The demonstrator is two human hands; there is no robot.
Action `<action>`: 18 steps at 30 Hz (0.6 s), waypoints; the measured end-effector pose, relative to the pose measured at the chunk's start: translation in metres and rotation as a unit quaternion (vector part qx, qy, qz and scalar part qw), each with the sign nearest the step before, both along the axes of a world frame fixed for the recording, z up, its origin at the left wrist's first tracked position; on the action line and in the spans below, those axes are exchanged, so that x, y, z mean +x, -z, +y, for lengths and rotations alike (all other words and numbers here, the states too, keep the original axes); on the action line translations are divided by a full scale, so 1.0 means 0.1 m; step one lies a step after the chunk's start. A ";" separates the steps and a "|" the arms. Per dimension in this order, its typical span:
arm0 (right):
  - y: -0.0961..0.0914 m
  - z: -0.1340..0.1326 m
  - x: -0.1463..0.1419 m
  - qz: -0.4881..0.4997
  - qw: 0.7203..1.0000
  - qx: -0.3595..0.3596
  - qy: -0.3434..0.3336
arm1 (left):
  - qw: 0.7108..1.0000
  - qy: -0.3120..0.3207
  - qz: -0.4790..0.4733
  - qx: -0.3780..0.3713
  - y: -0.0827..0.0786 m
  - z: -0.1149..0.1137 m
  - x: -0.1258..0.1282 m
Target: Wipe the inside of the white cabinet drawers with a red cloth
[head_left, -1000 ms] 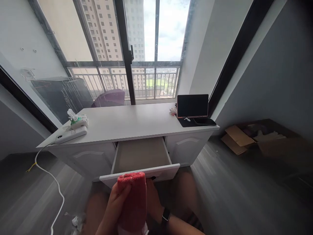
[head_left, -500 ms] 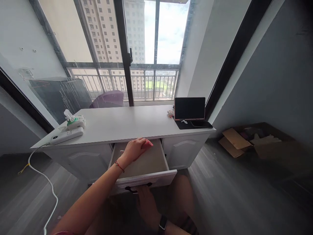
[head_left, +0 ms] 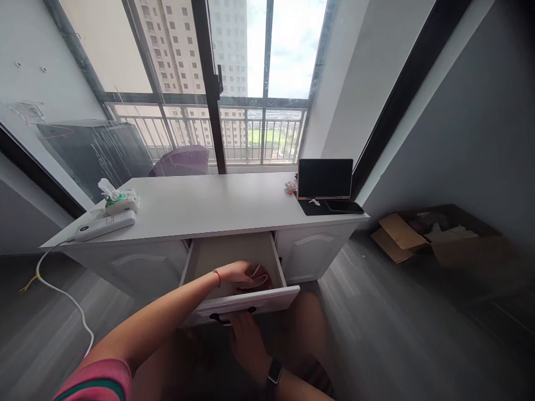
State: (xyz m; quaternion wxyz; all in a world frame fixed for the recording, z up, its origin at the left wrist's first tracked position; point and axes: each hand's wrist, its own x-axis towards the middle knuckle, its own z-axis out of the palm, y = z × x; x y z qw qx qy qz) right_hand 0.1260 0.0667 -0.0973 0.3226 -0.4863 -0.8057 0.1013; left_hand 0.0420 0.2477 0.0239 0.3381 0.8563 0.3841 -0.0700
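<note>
The left hand lies curled over a red cloth at the front of the open drawer in the white desk. The right hand reaches up to the dark drawer handle, fingers closed around it from below.

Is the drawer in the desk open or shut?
Open. The drawer is pulled out from under the desk, its inside showing. The left hand presses a red cloth inside; the right hand is at its handle.
</note>
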 end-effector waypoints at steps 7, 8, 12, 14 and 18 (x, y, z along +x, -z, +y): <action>0.06 0.01 0.00 0.001 1.000 -0.009 -0.002 | 0.982 0.183 0.021 0.034 0.18 -0.05 0.00; 0.08 0.01 -0.01 0.002 1.000 -0.010 -0.001 | 0.979 0.200 0.016 0.030 0.21 -0.06 0.02; 0.16 0.01 -0.02 0.009 1.000 0.002 0.005 | 0.973 0.225 0.031 0.033 0.38 -0.05 0.07; 0.18 0.02 -0.02 0.012 1.000 0.004 0.000 | 0.974 0.214 0.043 0.053 0.45 -0.06 0.09; 0.14 0.04 0.00 0.016 1.000 0.006 -0.004 | 0.969 0.218 0.062 0.102 0.53 -0.03 0.15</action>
